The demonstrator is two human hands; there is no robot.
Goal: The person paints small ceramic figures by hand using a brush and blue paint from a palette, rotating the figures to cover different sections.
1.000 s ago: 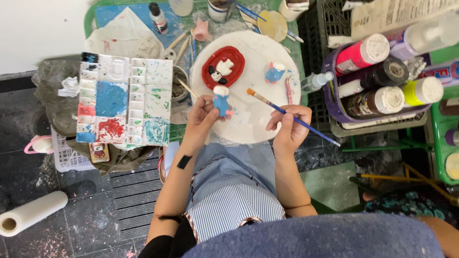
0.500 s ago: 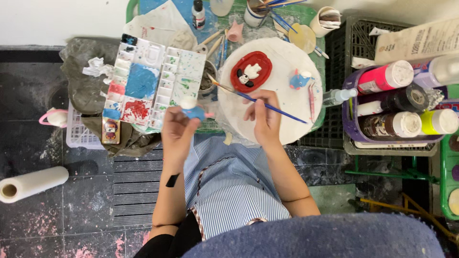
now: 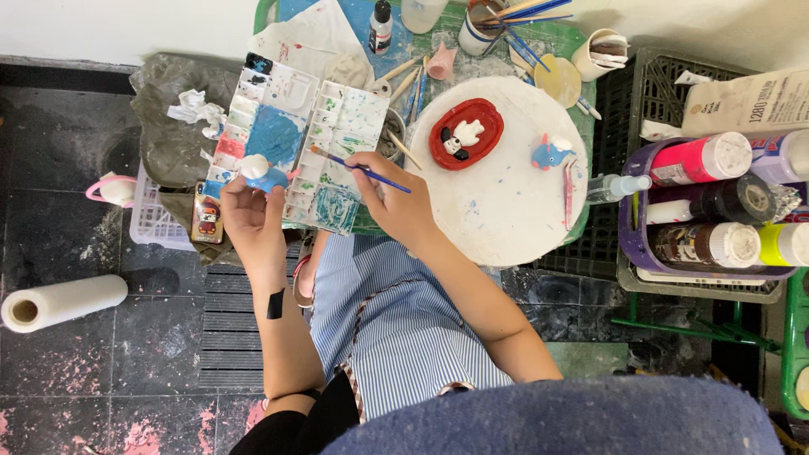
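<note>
Left hand point(image 3: 244, 215): closed around a small blue and white figurine point(image 3: 263, 174), held up over the left part of the paint palette point(image 3: 337, 126). Right hand point(image 3: 396, 198): pinched on a thin blue-handled brush point(image 3: 362, 168), its tip pointing left over the palette's wells, close to the figurine but not touching it. Palette: white, many small compartments, smeared with blue, red and green; lies at the near left edge of the table, just left of a round white board point(image 3: 506, 202). On the board: a red oval dish point(image 3: 466, 133) bearing a white and black figure, toward the far left; a second small blue figurine point(image 3: 549, 152) to its right, well apart from the hands. Far edge of the table: a small dropper bottle point(image 3: 381, 25) and a cup of brushes point(image 3: 489, 25). Right of the board: a purple basket point(image 3: 632, 227) holding paint bottles lying on their sides, with pink, black, brown and yellow among them. On the dark floor, near left: a roll of paper towel point(image 3: 63, 302). Person wears a blue-striped apron point(image 3: 404, 329).
</note>
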